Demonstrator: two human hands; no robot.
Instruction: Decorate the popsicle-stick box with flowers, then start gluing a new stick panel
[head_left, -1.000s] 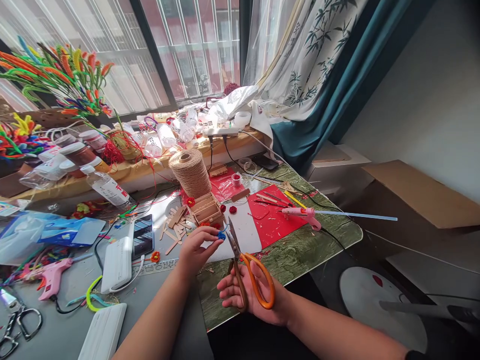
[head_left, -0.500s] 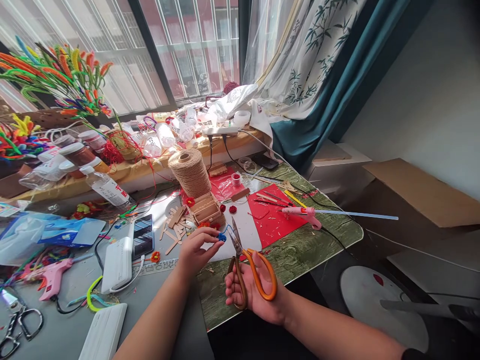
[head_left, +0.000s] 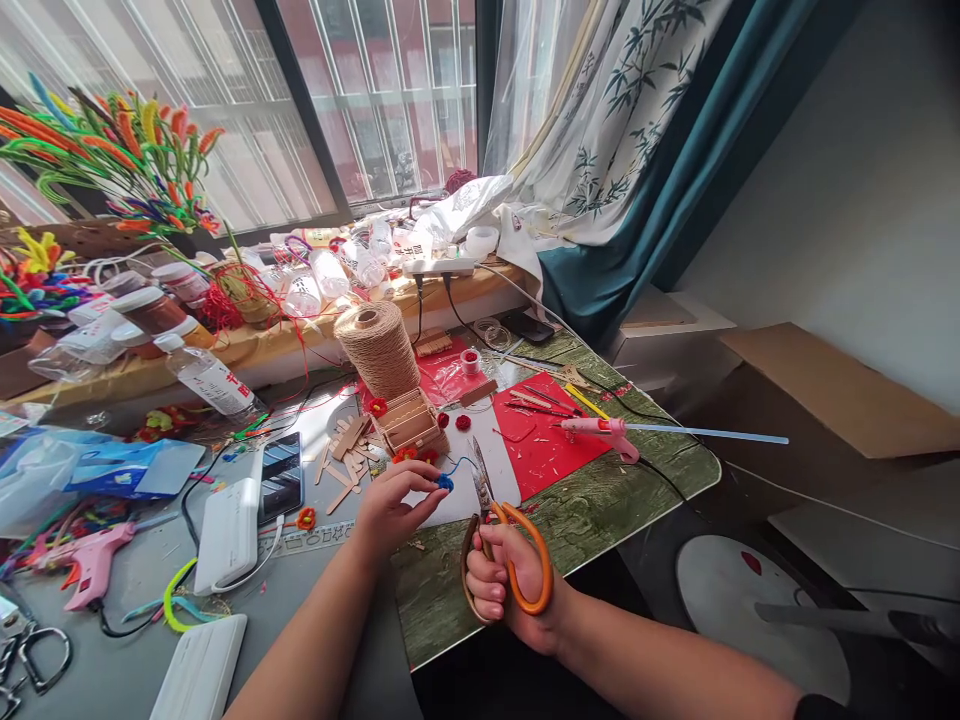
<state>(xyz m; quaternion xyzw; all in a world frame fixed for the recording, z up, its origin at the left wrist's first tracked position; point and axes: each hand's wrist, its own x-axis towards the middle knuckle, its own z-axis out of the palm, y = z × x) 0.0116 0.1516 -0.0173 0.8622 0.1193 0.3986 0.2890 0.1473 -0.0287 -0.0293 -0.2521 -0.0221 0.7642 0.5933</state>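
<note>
My left hand (head_left: 390, 505) pinches a small blue pipe-cleaner piece (head_left: 445, 482) above the table's front edge, and a thin blue tail curls off it to the right. My right hand (head_left: 504, 585) grips orange-handled scissors (head_left: 501, 540) with fingers through the loops. The blades point up and away, their tips close beside the blue piece. A small wooden stick box (head_left: 411, 421) and a big spool of jute twine (head_left: 378, 347) stand just beyond my hands.
A pink glue gun (head_left: 606, 432) with a long stick lies on red paper (head_left: 546, 440) to the right. Left of my hands lie a phone (head_left: 280, 477), a white power bank (head_left: 226, 521), another pink glue gun (head_left: 94, 564) and loose wooden sticks. Bottles, jars and pipe-cleaner flowers crowd the sill.
My right hand has closed round the scissor handles and turned the blades more upright, nearer the blue piece. My left hand has kept its pinch and barely moved.
</note>
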